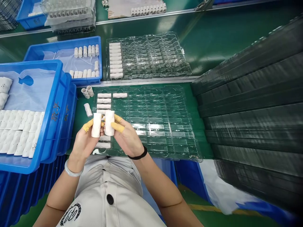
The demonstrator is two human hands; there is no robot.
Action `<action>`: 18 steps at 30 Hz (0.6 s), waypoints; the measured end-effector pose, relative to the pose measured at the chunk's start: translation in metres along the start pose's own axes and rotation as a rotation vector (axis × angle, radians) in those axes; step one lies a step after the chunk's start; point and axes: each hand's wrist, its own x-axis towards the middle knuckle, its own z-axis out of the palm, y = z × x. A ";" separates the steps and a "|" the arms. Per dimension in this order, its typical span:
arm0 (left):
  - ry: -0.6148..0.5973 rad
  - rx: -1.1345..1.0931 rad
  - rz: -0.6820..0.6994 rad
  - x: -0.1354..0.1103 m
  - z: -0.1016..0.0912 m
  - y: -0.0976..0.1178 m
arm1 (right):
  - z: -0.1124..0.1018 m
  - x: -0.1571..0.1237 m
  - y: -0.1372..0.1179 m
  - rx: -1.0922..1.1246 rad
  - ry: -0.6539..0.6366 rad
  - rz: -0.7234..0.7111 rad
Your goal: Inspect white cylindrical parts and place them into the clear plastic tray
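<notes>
My left hand [84,140] is closed round a white ceramic tube [96,125], held upright, with yellow finger cots on the fingertips. My right hand [126,135] grips a second white tube [109,122], also upright, right beside the first. Both hands hover over the near left corner of a clear plastic tray [161,119] with rows of pockets. Several white tubes [104,97] lie in the tray's left column, and one [120,95] lies in its second column.
Three loose tubes [87,93] lie on the green table left of the tray. Blue bins [56,104] with white tubes stand at the left. A second clear tray [151,56] lies behind. A tall stack of dark trays [255,110] fills the right.
</notes>
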 end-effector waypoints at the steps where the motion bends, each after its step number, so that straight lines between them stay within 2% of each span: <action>1: -0.007 0.009 0.001 0.003 -0.001 -0.002 | -0.009 0.002 0.003 -0.074 0.020 -0.021; 3: -0.015 0.039 0.002 0.009 -0.004 -0.005 | -0.032 0.010 0.010 -0.350 0.070 -0.082; 5: -0.010 0.086 -0.002 0.016 -0.010 -0.009 | -0.061 0.023 0.012 -0.787 0.147 -0.178; 8: 0.001 0.181 0.001 0.027 -0.018 -0.016 | -0.101 0.054 0.004 -1.027 0.238 -0.252; 10: 0.000 0.255 0.019 0.035 -0.022 -0.020 | -0.119 0.078 -0.005 -1.163 0.264 -0.313; 12: 0.014 0.362 0.064 0.044 -0.025 -0.023 | -0.129 0.100 -0.013 -1.302 0.231 -0.369; 14: 0.034 0.568 0.156 0.055 -0.027 -0.026 | -0.134 0.118 -0.017 -1.422 0.149 -0.405; 18: 0.021 0.985 0.347 0.081 -0.026 -0.029 | -0.143 0.134 -0.018 -1.583 -0.013 -0.459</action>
